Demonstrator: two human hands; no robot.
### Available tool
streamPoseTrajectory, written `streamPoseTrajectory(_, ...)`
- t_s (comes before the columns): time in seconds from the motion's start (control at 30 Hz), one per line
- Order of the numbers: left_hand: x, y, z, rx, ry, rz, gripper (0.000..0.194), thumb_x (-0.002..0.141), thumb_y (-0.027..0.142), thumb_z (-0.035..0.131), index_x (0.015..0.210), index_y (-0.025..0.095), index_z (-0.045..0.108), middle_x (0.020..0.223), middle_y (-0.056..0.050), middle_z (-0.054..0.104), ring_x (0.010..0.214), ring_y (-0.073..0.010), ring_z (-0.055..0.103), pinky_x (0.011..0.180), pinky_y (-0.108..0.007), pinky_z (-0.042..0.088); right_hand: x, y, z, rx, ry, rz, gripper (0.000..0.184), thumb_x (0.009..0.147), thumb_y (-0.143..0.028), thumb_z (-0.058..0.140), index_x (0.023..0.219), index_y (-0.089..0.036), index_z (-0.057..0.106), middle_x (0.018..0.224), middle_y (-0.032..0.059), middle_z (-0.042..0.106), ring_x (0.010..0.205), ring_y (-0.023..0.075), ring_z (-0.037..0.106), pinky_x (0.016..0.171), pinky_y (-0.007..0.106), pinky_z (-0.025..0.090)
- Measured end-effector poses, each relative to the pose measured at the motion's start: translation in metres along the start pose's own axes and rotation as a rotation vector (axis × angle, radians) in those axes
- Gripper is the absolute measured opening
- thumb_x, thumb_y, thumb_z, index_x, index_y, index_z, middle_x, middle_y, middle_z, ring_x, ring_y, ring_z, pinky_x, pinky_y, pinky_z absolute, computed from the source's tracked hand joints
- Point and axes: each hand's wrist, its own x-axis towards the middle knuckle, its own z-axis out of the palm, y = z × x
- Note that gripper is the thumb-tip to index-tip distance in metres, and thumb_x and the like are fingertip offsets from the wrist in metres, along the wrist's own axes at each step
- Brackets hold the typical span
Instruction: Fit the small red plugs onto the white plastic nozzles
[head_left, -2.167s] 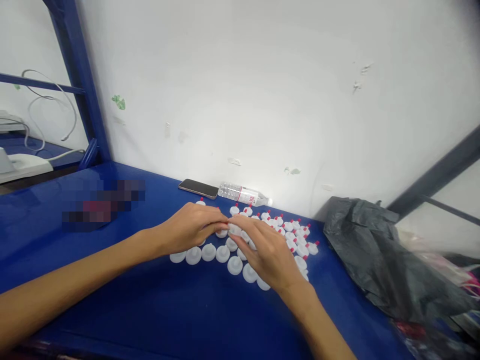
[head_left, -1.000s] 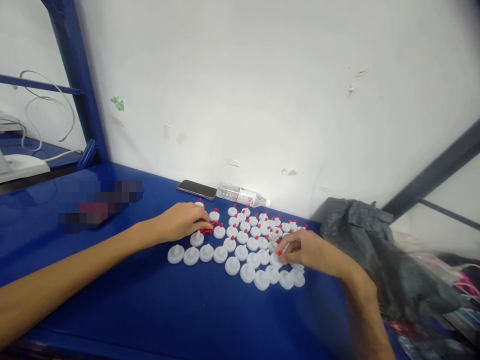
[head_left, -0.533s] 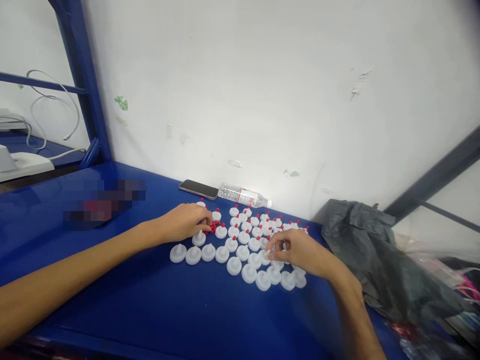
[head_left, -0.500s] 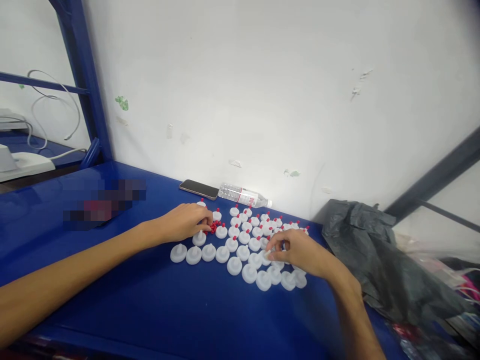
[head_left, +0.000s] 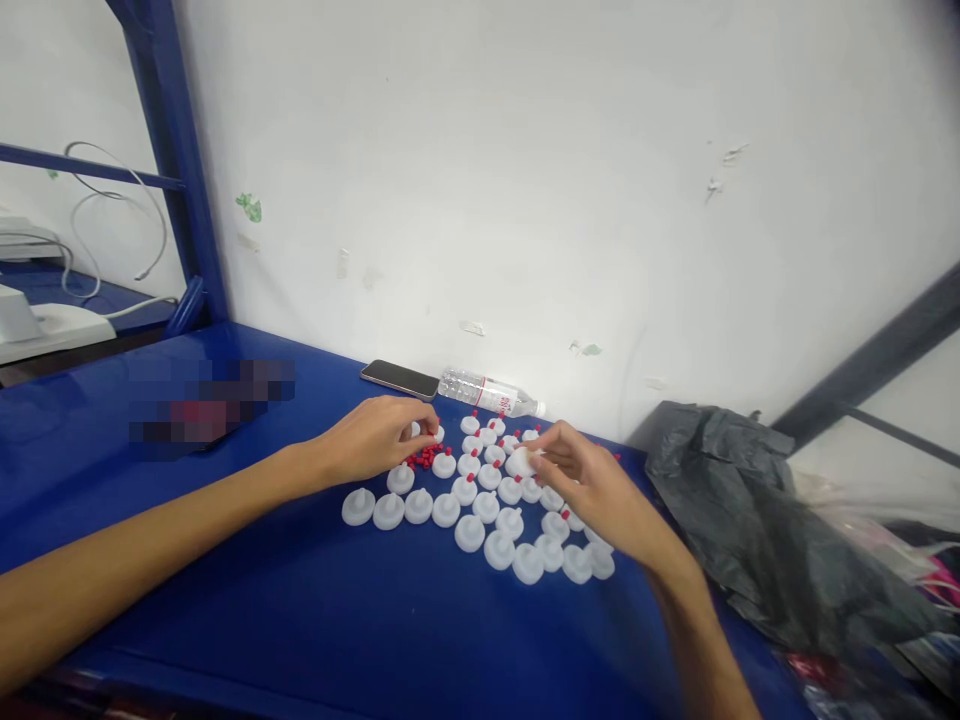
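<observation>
My right hand point(head_left: 589, 480) is closed in a pinch on a white round spouted cap point(head_left: 519, 462), lifted over the others and tilted. With thumb and fingertips pressed together, my left hand point(head_left: 386, 437) hovers at a pile of small red tips point(head_left: 426, 457); whatever it pinches is too small to make out. Many white spouted caps stand in loose rows on the blue table. Those at the back mostly carry red tips, like the white cap point(head_left: 464, 490) in the middle. Front ones, such as the bare-spouted cap point(head_left: 388, 511), have none. My right hand hides some caps.
A phone point(head_left: 399, 379) and a clear plastic bottle point(head_left: 491, 391) lie by the wall on the blue table point(head_left: 300, 600). A dark plastic bag point(head_left: 720, 500) slumps at the right. A blurred-out object point(head_left: 210, 410) lies at the left, near a blue metal post point(head_left: 180, 150).
My right hand has risen from the middle rows, lifting a white cap toward the back. My left hand has moved slightly up and right from the red pile.
</observation>
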Motion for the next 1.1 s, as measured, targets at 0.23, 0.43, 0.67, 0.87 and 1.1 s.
streamPoseTrajectory(0.23, -0.003, 0.02, -0.001, -0.209, 0.125, 0.079, 0.023, 0.098, 0.037, 0.06, 0.104, 0.022, 0.075, 0.101, -0.002, 0.078, 0.076, -0.013, 0.069, 0.065, -0.023, 0.05, 0.01, 0.002, 0.039, -0.304, 0.125, -0.215, 0.024, 0.094, -0.049, 0.062, 0.107, -0.028, 0.059, 0.098, -0.0005, 0.072, 0.083, 0.0188, 0.068, 0.076, 0.033, 0.053)
streamPoseTrajectory(0.43, -0.007, 0.03, 0.004, -0.218, 0.132, 0.167, 0.021, 0.1, 0.03, 0.057, 0.105, 0.02, 0.075, 0.096, -0.003, 0.078, 0.078, -0.0132, 0.07, 0.068, -0.023, 0.052, 0.01, 0.003, 0.052, -0.437, 0.168, -0.325, 0.029, 0.093, -0.051, 0.063, 0.108, -0.026, 0.057, 0.099, 0.0022, 0.073, 0.089, 0.0214, 0.071, 0.075, 0.033, 0.053)
streamPoseTrajectory(0.67, -0.011, 0.028, 0.012, -0.136, 0.109, 0.273, 0.023, 0.102, 0.028, 0.056, 0.119, 0.023, 0.071, 0.101, -0.004, 0.074, 0.082, -0.0129, 0.067, 0.072, -0.023, 0.049, 0.01, 0.001, 0.051, -0.436, 0.185, -0.354, 0.028, 0.092, -0.05, 0.066, 0.107, -0.027, 0.057, 0.098, 0.0011, 0.074, 0.087, 0.0212, 0.072, 0.073, 0.033, 0.054)
streamPoseTrajectory(0.87, -0.014, 0.032, 0.011, -0.112, 0.122, 0.32, 0.022, 0.104, 0.028, 0.054, 0.113, 0.022, 0.072, 0.104, -0.004, 0.072, 0.079, -0.0104, 0.065, 0.066, -0.02, 0.046, 0.011, 0.003, 0.055, -0.45, 0.171, -0.355, 0.025, 0.092, -0.044, 0.067, 0.109, -0.027, 0.059, 0.098, 0.0018, 0.074, 0.088, 0.0208, 0.072, 0.075, 0.033, 0.055)
streamPoseTrajectory(1.1, -0.015, 0.035, 0.014, -0.072, 0.123, 0.32, 0.027, 0.106, 0.029, 0.049, 0.113, 0.026, 0.074, 0.107, -0.003, 0.07, 0.07, -0.0077, 0.061, 0.062, -0.02, 0.044, 0.011, 0.005, 0.057, -0.456, 0.211, -0.37, 0.035, 0.089, -0.043, 0.07, 0.118, -0.028, 0.057, 0.095, 0.0024, 0.076, 0.087, 0.0228, 0.073, 0.077, 0.036, 0.057)
